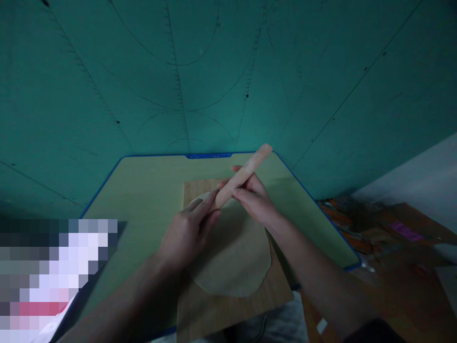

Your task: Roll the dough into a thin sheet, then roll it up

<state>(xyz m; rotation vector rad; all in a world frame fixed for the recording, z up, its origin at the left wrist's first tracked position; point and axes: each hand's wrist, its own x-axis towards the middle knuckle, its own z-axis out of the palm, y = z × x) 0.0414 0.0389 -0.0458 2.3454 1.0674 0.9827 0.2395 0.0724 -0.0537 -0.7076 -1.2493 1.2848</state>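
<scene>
Dough (239, 257) lies on a board (214, 312) on the table (143, 200), the wall (214, 85) behind it.

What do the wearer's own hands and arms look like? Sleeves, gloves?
Left hand and right hand: no gloves or wristwear visible. Dark sleeve on the right arm at the bottom edge; no sleeve visible on the left.

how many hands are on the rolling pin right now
2. The left hand is at the near end of the rolling pin, and the right hand is around its middle. No other hand shows on it.
</scene>
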